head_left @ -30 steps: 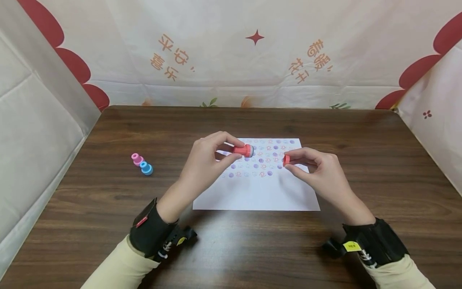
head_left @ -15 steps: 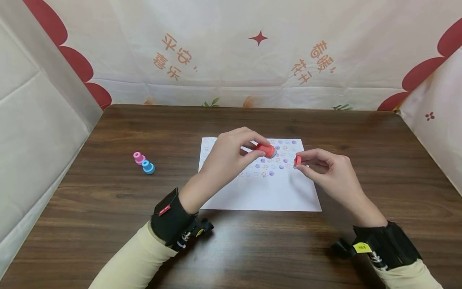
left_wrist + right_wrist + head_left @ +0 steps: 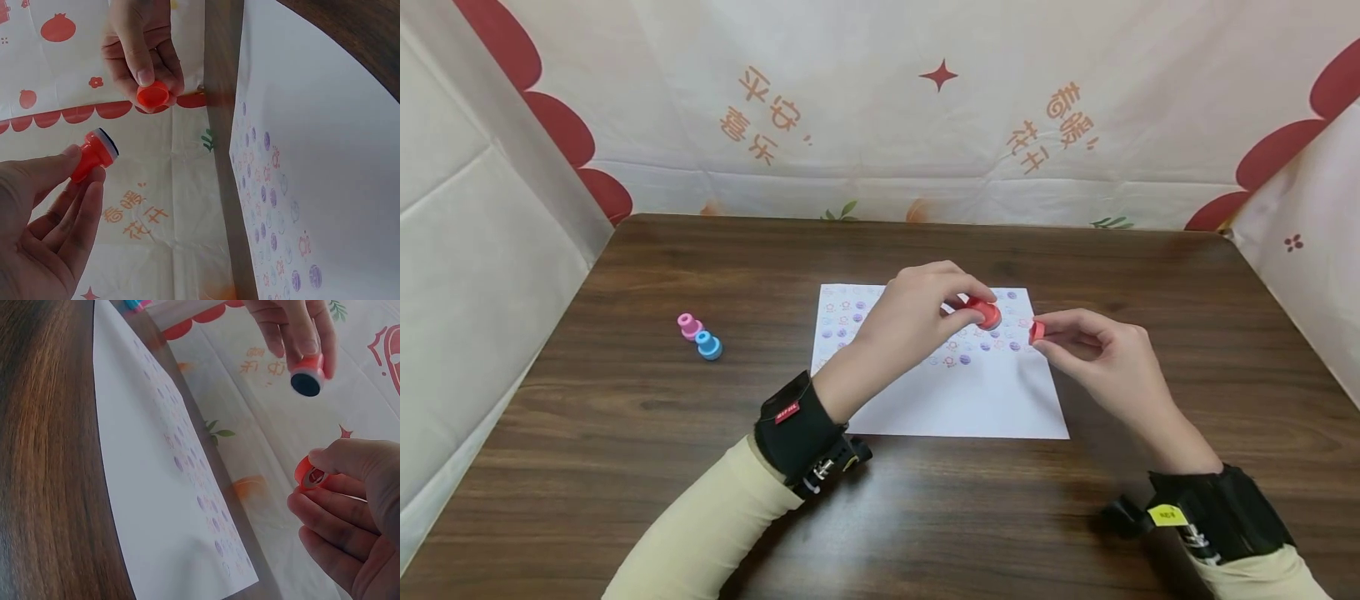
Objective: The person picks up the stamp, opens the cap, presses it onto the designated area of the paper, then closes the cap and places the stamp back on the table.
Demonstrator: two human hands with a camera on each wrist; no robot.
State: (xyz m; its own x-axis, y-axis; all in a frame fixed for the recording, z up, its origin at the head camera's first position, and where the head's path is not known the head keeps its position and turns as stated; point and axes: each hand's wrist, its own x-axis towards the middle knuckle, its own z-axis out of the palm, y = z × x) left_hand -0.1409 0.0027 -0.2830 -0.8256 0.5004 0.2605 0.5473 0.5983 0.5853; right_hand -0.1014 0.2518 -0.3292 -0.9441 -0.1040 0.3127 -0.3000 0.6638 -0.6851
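In the head view, a wooden table (image 3: pixel 625 467) bears one sheet of white paper (image 3: pixel 955 404), its far part covered with rows of small purple, red and pale blue prints, too small to count surely. Over the prints, the person's left hand (image 3: pixel 917 312) pinches one red stamp (image 3: pixel 987 314) between thumb and fingers; just beside it, near the sheet's right edge, the right hand (image 3: pixel 1108 354) pinches one red cap (image 3: pixel 1037 332). Two more stamps, one pink stamp (image 3: pixel 688 327) and one blue stamp (image 3: pixel 708 345), stand close together on the table, well to the left of the paper. A printed cloth (image 3: pixel 865 108) hangs behind. In the left wrist view, the red stamp has a pale rim and dark face and is held off the paper, apart from the cap, whose hollow side shows; the left hand's lower fingers are only loosely bent. In the right wrist view, the right thumb and fingertips grip the cap's rim, and a red mark on a pale disc shows within it. The stamp's round dark face points downward above the cap.
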